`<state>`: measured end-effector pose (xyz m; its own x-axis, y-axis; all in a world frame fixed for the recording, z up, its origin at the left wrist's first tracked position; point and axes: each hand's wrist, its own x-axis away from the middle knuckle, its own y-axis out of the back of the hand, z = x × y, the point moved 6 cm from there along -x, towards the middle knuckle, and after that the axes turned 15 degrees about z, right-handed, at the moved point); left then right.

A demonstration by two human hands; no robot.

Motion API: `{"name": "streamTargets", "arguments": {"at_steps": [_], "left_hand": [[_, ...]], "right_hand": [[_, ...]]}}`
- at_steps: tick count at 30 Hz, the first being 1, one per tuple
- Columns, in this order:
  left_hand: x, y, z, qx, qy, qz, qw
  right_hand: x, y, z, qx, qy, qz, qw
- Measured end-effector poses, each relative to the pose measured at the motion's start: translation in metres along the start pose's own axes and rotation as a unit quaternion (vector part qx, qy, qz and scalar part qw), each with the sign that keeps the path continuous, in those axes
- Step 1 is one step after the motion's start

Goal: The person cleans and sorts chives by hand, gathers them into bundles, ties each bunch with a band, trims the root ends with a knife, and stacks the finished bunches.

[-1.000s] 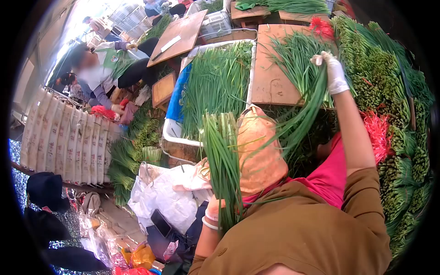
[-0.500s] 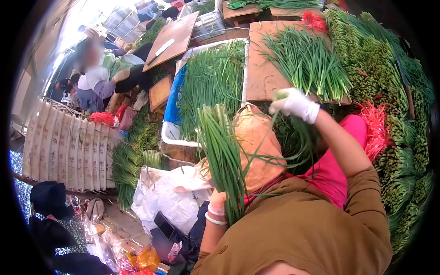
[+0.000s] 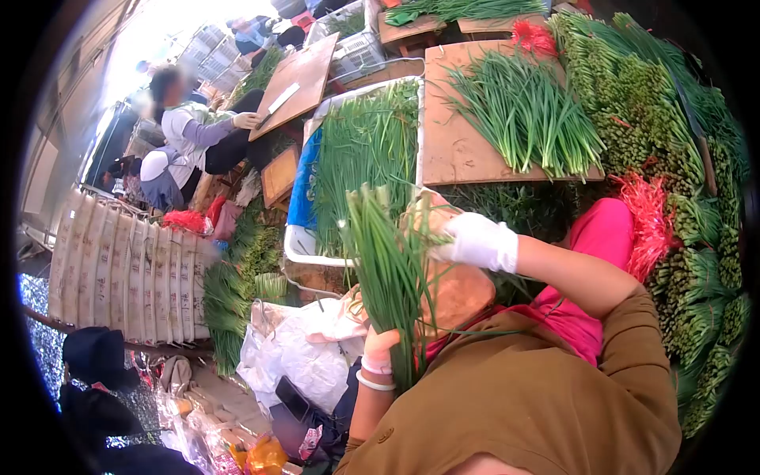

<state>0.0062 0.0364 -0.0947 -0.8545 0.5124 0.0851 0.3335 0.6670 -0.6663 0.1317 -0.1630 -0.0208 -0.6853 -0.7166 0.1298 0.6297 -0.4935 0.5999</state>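
Note:
In front of my chest a bunch of long green chives (image 3: 384, 261) stands nearly upright, its cut ends up. My left hand (image 3: 381, 348), with a white band at the wrist, is wrapped round the lower part of the bunch. My right hand (image 3: 479, 241), in a white glove, is beside the upper part, its fingers closed on a few chive stems. Behind it an orange-brown cloth (image 3: 459, 293) covers my lap. Loose chives (image 3: 538, 111) lie spread on a wooden board (image 3: 451, 150) ahead, and more chives (image 3: 368, 158) fill a white-rimmed tub (image 3: 309, 259).
Stacked green bundles (image 3: 633, 103) line the right side, with red plastic string (image 3: 643, 214) by my knee. To the left are a white plastic sack (image 3: 293, 348), a phone (image 3: 293, 398) and pale crates (image 3: 131, 269). Another person (image 3: 186, 131) sits near a tilted board with a knife (image 3: 283, 97).
My right hand has come down and left from above the board's edge to the bunch. The bunch stays in my left hand. The other person has shifted, one hand now at the tilted board.

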Motion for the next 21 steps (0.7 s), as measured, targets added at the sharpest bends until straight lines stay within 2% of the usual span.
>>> {"name": "streamTargets", "arguments": {"at_steps": [1, 2, 3, 5, 7, 8, 9, 11, 12, 13, 14, 15, 17, 18, 19, 20, 21], "left_hand": [[0.002, 0.004, 0.0, 0.026, 0.001, -0.008, 1.0], [0.005, 0.009, 0.0, 0.053, 0.002, -0.017, 0.998], [0.007, 0.012, 0.0, 0.08, 0.005, -0.024, 0.996], [0.006, 0.012, -0.004, 0.074, -0.005, -0.038, 0.997], [0.008, 0.021, -0.001, 0.089, -0.01, -0.031, 0.995], [0.009, 0.023, -0.002, 0.068, -0.024, -0.047, 0.996], [0.011, 0.026, 0.001, 0.101, -0.02, -0.046, 0.994], [0.017, 0.037, 0.009, 0.165, -0.018, -0.041, 0.985], [0.016, 0.04, 0.009, 0.172, -0.018, -0.051, 0.984], [0.02, 0.04, 0.011, 0.179, -0.015, -0.065, 0.982], [0.022, 0.041, 0.011, 0.184, -0.011, -0.076, 0.98], [0.019, 0.04, 0.006, 0.154, -0.011, -0.052, 0.987], [0.018, 0.03, -0.002, 0.1, -0.015, -0.011, 0.995], [0.018, 0.024, -0.004, 0.081, -0.029, -0.062, 0.994], [0.017, 0.02, -0.004, 0.075, -0.03, -0.042, 0.996], [0.015, 0.016, -0.005, 0.066, -0.029, -0.019, 0.997], [0.01, 0.012, -0.005, 0.058, -0.03, 0.006, 0.998]], "right_hand": [[0.01, -0.002, -0.003, 0.04, -0.012, 0.021, 0.999], [0.02, -0.002, 0.0, 0.106, 0.049, 0.006, 0.993], [0.028, -0.007, -0.01, 0.08, 0.024, 0.035, 0.996], [0.04, -0.008, -0.024, 0.173, -0.011, 0.073, 0.982], [0.055, 0.021, -0.025, 0.108, -0.009, 0.012, 0.994], [0.061, 0.041, -0.029, 0.041, 0.049, -0.029, 0.998], [0.071, 0.064, -0.025, 0.021, -0.076, -0.046, 0.996], [0.082, 0.091, -0.042, -0.119, -0.172, -0.09, 0.974], [0.072, 0.086, -0.068, 0.058, -0.14, -0.028, 0.988], [0.064, 0.069, -0.092, 0.23, -0.103, 0.038, 0.967], [0.068, 0.056, -0.102, 0.199, -0.343, 0.21, 0.894], [0.067, 0.051, -0.098, 0.329, -0.366, 0.245, 0.835], [0.052, 0.06, -0.086, 0.297, -0.334, 0.174, 0.877], [0.042, 0.064, -0.072, 0.261, -0.266, 0.112, 0.921], [0.034, 0.069, -0.05, 0.191, -0.22, 0.039, 0.956], [0.023, 0.066, -0.052, 0.086, -0.177, -0.03, 0.98], [0.012, 0.056, -0.051, -0.089, -0.186, -0.021, 0.978]]}}
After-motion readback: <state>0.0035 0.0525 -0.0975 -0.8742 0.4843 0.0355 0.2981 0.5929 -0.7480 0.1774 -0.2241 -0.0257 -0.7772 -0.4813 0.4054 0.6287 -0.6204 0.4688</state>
